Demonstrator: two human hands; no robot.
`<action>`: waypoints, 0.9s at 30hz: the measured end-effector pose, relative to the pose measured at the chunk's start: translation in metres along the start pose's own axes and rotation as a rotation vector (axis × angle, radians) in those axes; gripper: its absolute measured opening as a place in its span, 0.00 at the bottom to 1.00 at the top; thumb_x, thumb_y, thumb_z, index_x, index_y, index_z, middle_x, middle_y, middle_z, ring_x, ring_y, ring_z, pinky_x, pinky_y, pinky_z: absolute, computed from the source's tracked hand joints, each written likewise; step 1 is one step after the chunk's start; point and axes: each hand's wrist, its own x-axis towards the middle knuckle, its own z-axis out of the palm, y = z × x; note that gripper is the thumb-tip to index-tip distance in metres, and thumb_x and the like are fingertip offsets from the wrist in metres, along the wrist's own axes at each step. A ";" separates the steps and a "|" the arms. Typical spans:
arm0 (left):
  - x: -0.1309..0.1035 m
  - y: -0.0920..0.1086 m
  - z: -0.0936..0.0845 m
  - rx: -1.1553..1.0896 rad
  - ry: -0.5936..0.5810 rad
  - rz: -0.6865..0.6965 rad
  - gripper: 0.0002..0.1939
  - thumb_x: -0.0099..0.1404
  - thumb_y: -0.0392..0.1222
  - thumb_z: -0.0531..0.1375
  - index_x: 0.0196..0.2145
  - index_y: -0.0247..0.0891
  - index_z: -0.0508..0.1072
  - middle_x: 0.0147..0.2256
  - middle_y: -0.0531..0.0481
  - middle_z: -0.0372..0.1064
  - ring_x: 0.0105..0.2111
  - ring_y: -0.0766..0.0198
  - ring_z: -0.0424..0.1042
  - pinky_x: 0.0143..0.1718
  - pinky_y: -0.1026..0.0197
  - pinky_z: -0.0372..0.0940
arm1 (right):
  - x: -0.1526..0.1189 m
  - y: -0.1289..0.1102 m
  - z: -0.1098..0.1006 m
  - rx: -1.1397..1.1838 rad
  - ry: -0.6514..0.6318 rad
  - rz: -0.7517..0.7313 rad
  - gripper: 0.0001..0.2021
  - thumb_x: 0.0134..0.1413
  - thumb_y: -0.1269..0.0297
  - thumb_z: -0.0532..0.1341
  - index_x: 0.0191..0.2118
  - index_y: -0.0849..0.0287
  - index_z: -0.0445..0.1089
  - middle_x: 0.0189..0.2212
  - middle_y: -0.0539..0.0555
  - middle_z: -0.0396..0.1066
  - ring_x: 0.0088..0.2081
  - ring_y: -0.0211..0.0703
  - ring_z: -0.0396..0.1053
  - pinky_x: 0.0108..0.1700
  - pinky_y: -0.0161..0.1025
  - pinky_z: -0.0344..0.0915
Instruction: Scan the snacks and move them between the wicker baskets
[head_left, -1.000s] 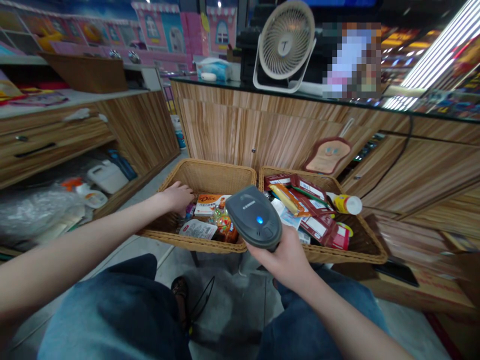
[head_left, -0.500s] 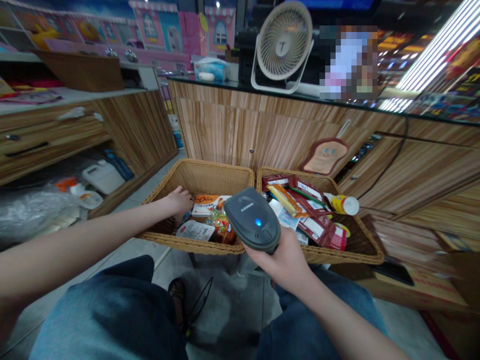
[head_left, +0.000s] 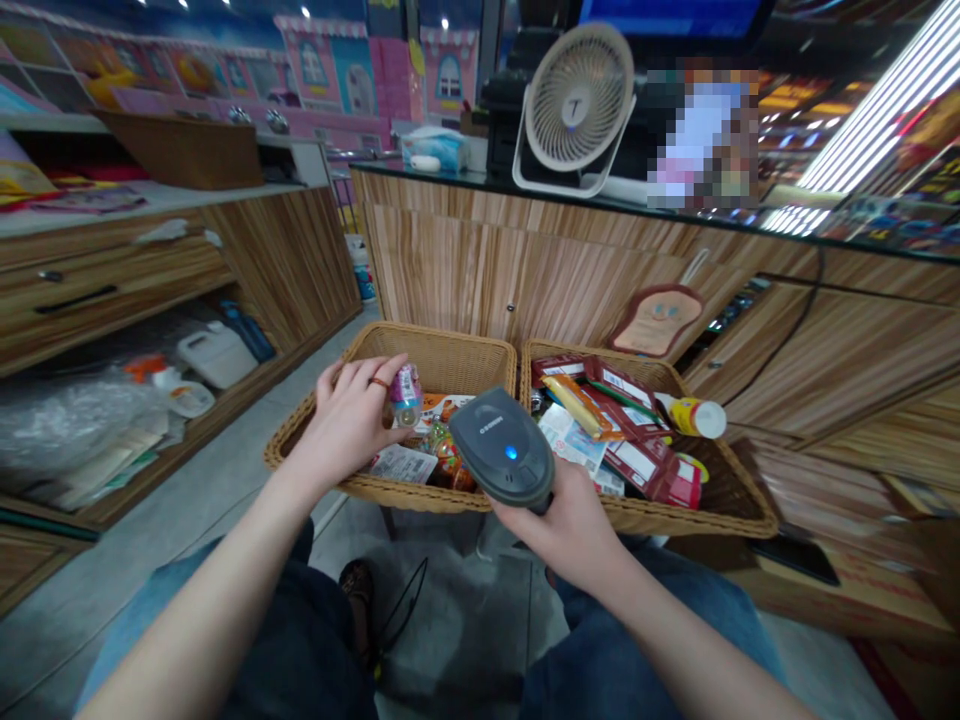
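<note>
A small pack (head_left: 406,393) is pinched by the left hand (head_left: 351,418), at ten o'clock from the scanner (head_left: 504,445), which is gripped by the right hand (head_left: 576,522).

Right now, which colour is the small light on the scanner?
The light is blue, on the scanner in the right hand; the head view shows it best.

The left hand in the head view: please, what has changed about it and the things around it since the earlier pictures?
The left hand has come up from low in the left basket, nearer to the camera, and now holds up a small pink-and-blue item. The right hand still holds the dark scanner, and the packages in the right basket lie as before.
</note>
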 end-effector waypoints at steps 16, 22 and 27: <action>-0.013 0.010 0.010 -0.075 0.158 0.091 0.49 0.65 0.42 0.69 0.76 0.48 0.48 0.68 0.35 0.64 0.67 0.40 0.65 0.71 0.35 0.47 | 0.001 -0.007 0.010 -0.067 -0.178 0.068 0.04 0.54 0.65 0.65 0.37 0.55 0.72 0.30 0.52 0.79 0.31 0.48 0.77 0.35 0.39 0.70; -0.013 0.009 0.010 -0.092 0.149 0.099 0.51 0.65 0.41 0.69 0.77 0.50 0.46 0.70 0.36 0.63 0.68 0.40 0.64 0.72 0.34 0.45 | 0.000 -0.003 0.011 -0.076 -0.173 0.064 0.04 0.54 0.65 0.65 0.37 0.55 0.72 0.30 0.52 0.79 0.31 0.48 0.77 0.35 0.40 0.71; -0.011 0.009 0.013 -0.101 0.155 0.081 0.48 0.66 0.42 0.69 0.76 0.47 0.50 0.69 0.36 0.65 0.67 0.40 0.64 0.72 0.35 0.44 | 0.000 -0.004 0.011 -0.068 -0.171 0.062 0.03 0.54 0.66 0.65 0.35 0.55 0.71 0.29 0.51 0.78 0.31 0.47 0.77 0.34 0.39 0.69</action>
